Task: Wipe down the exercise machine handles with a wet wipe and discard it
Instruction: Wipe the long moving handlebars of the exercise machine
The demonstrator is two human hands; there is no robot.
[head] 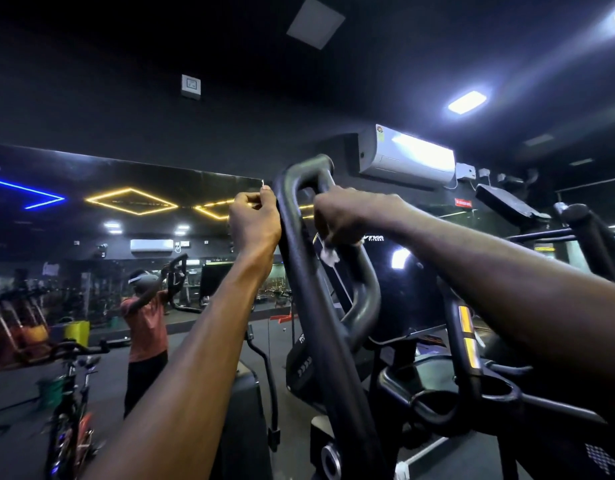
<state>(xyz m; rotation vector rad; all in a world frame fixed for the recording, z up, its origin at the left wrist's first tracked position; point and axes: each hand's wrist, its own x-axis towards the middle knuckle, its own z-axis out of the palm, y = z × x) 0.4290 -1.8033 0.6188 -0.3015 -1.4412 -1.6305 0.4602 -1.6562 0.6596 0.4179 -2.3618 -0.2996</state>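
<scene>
Both hands up on the black handle of an exercise machine in a dim gym.

The right hand [347,216] curls around the handle [309,271], gripping a white wipe [329,255] against the bar, a crumpled end showing below the fingers. The left hand [254,223] pinches a small white scrap beside the handle's outer bar. Behind, a wall mirror [126,237] reflects the person; an air conditioner [406,157] hangs above.

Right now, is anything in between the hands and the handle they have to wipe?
Nothing visible. Both hands are on the looped handle already. The right hand grips it with the white wipe bunched underneath. The left hand sits against the handle's left bar, pinching something small and white.
</scene>
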